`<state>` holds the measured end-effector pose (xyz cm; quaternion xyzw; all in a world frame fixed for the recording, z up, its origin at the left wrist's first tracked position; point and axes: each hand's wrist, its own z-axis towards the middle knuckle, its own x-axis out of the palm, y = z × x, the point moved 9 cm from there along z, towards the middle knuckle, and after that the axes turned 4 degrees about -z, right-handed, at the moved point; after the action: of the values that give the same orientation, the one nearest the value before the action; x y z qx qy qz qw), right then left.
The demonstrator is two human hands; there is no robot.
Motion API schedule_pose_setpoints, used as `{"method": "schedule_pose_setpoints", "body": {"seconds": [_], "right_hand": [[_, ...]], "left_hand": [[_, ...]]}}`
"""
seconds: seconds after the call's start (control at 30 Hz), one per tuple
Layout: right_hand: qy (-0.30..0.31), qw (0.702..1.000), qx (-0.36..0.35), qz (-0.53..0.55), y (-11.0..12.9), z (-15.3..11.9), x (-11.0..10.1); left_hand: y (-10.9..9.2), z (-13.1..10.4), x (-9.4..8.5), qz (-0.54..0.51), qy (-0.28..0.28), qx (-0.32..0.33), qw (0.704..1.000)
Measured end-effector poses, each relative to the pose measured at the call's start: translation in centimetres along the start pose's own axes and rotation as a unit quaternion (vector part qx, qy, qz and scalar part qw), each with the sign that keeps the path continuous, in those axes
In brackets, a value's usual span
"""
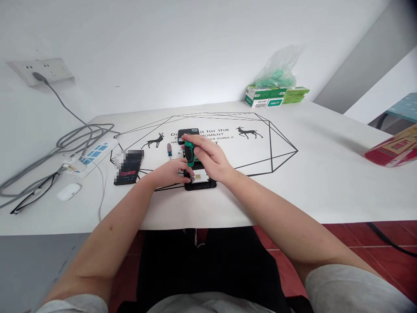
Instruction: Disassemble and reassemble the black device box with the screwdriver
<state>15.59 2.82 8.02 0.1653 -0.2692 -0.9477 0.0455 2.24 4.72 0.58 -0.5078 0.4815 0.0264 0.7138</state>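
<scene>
My right hand is closed on a green and black screwdriver, held upright with its shaft pointing down. Beneath it lies a small opened black device with a white inner part and a gold contact patch. The fingers of my left hand are drawn together beside the lower shaft, at the device's left side. What they pinch there is too small to make out. Just behind the hands sits a black panel, partly covered by my right hand. A second screwdriver with a reddish, clear handle lies left of them.
A phone, partly pixelated, lies at left. Beyond it are a power strip, grey cables, glasses and a white earbud case. Green-white boxes stand by the wall; a red package is at far right.
</scene>
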Motion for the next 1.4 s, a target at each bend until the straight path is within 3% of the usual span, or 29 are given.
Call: {"method": "schedule_pose_setpoints", "body": {"seconds": [0.1,0.3,0.5,0.63,0.8,0.9,1.27,1.4], "right_hand": [[-0.015,0.999,0.034,0.010,-0.6,0.0,-0.1],[-0.051,0.997,0.014,-0.047,0.0,0.3,-1.0],[-0.059,0.998,0.021,-0.028,-0.3,0.3,-1.5],[-0.086,0.995,0.045,0.008,-1.2,0.2,-1.6],[-0.071,0.981,0.123,0.132,-2.7,-0.2,-0.4],[-0.078,0.978,0.144,0.130,-2.8,-0.4,-0.5],[-0.017,0.999,0.032,0.007,-0.5,0.3,-1.4],[-0.018,0.999,0.030,-0.011,-0.7,0.3,-1.7]], "left_hand": [[-0.1,-0.1,-0.8,0.017,-0.038,0.019,0.999],[0.1,0.1,-2.3,0.087,-0.139,0.032,0.986],[0.8,0.2,-2.5,0.143,-0.146,0.047,0.978],[1.6,0.1,-2.9,0.173,-0.161,0.022,0.972],[2.7,0.0,-3.4,0.207,-0.185,-0.025,0.960],[3.5,-0.1,-3.9,0.235,-0.204,-0.069,0.948],[4.7,-0.5,-5.2,0.252,-0.246,-0.173,0.920],[4.8,-0.6,-5.3,0.252,-0.244,-0.186,0.918]]}}
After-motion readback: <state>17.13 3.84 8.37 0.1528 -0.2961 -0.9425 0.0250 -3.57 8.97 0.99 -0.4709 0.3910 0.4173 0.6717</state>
